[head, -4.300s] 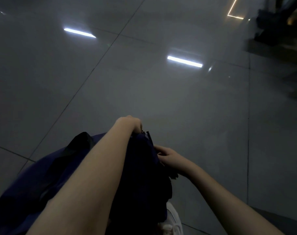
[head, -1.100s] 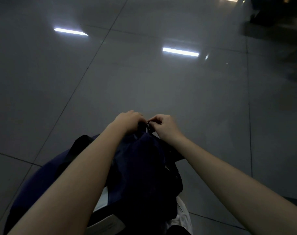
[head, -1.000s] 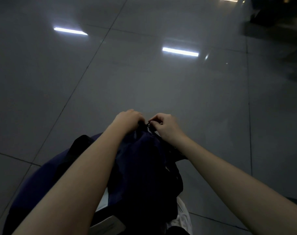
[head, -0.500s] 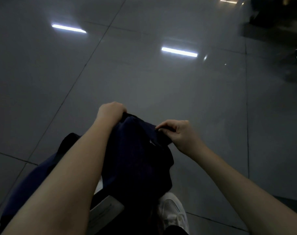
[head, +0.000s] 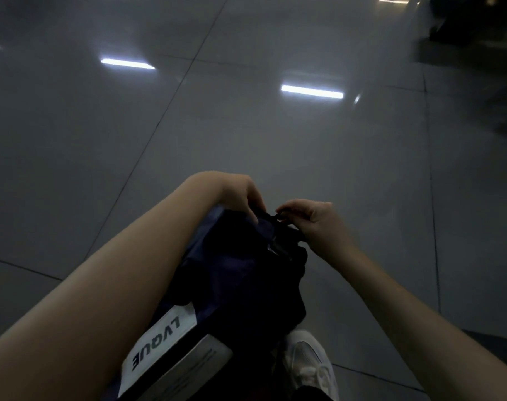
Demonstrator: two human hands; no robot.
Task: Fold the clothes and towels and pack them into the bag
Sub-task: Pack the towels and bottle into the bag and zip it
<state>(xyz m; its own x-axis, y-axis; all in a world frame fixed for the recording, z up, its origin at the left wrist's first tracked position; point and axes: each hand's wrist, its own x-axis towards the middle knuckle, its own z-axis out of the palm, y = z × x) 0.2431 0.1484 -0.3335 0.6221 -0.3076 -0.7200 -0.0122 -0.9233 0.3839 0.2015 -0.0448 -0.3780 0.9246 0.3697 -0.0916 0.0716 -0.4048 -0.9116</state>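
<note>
**Fingers (head: 287, 209) pinched at the bag's far end**

Your right hand (head: 314, 224) pinches a small dark pull (head: 276, 217) at the far end of the bag (head: 237, 279). Your left hand (head: 237, 192) curls over the soft rim just beside it. The bag is limp, creased navy cloth under your left forearm, with a stiff white rectangular label (head: 156, 340) at its near end. A white shoe (head: 307, 363) sits at its near right corner on the glossy tiled floor (head: 333, 157). Half a second ago your hands were spread along the rim. Now they nearly meet.
</note>
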